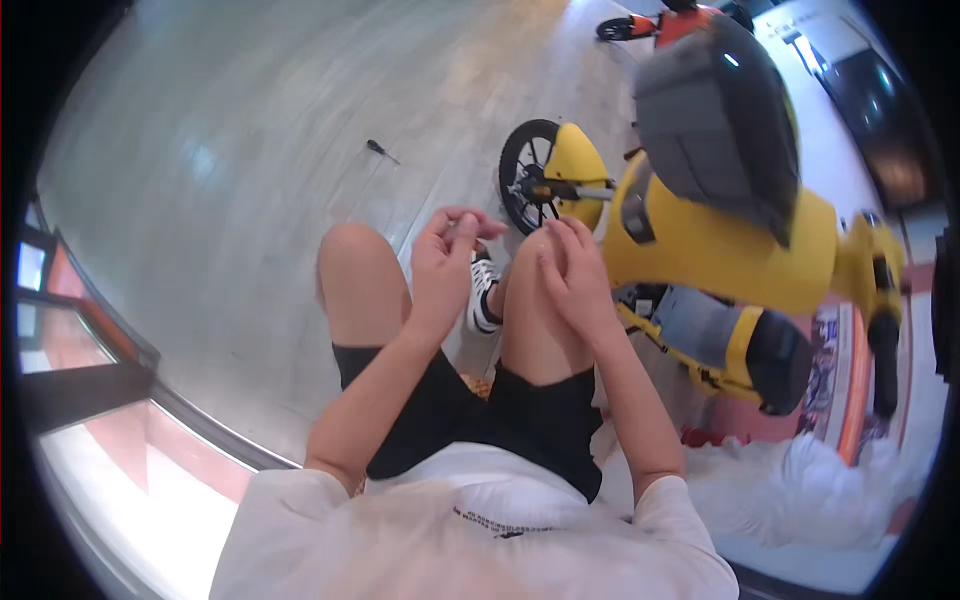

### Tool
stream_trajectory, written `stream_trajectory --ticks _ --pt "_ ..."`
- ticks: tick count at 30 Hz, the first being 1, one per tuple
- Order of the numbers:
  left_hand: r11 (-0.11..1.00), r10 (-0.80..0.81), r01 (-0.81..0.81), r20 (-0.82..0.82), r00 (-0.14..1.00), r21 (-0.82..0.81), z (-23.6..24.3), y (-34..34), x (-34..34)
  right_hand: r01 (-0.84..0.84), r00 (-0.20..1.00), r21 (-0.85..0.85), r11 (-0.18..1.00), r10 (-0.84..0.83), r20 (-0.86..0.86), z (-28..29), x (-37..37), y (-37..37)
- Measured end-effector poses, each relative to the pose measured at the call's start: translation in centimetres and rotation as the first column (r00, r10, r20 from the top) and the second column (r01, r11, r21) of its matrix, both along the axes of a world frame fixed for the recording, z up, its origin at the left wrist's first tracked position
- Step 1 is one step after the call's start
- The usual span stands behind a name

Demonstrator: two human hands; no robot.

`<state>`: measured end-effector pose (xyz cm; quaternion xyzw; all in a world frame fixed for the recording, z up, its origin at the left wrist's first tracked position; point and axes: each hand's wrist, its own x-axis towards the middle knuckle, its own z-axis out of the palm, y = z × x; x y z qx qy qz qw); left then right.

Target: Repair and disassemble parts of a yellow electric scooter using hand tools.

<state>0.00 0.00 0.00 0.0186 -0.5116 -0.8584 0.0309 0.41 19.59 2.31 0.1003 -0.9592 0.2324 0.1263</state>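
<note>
Over the gap between my knees, my left hand (448, 245) is raised with its fingers loosely bent to the right. I can see nothing in it. My right hand (578, 272) rests on my bare right knee (530, 265), fingers stretched along it and the thumb apart. Just beyond that knee stands a yellow two-wheeled vehicle (700, 240), with a black spoked wheel (525, 180) and a large dark grey part (700, 115) on top. A screwdriver (376, 148) with a dark handle lies on the floor, ahead and left of my hands, touched by neither.
Light wood-look flooring (230, 200) spreads ahead and left. A lit display case (140, 480) with dark edging borders the lower left. White plastic wrapping (790, 490) lies at the lower right. Farther back stands an orange vehicle (680, 25).
</note>
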Motion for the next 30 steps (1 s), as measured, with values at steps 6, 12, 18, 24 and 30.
stream_trajectory --ticks 6,12,18,24,30 --pt "0.987 -0.073 0.017 0.346 0.935 0.162 -1.5 -4.4 -3.2 -0.306 0.878 0.196 0.932 0.196 0.438 -12.4 -23.3 -6.0" --pt "0.954 0.068 -0.225 0.588 0.806 0.198 -1.4 -9.1 -5.3 -0.348 0.733 0.263 0.9 0.087 0.674 -37.6 -41.7 -16.5" --pt "0.915 0.031 -0.301 0.697 0.716 0.269 -3.7 -12.3 -10.2 -0.247 0.864 0.247 0.937 0.097 0.494 -48.4 -45.2 -21.5" --pt "0.998 -0.028 -0.042 0.867 0.498 0.056 -3.7 -14.7 -14.1 -0.286 0.665 0.255 0.924 -0.001 0.747 -48.1 -45.2 -26.6" --pt "0.999 0.035 -0.009 0.884 0.465 -0.034 -3.8 -14.9 -19.9 -0.025 0.509 0.162 0.986 -0.127 0.851 -35.5 -33.8 -23.7"
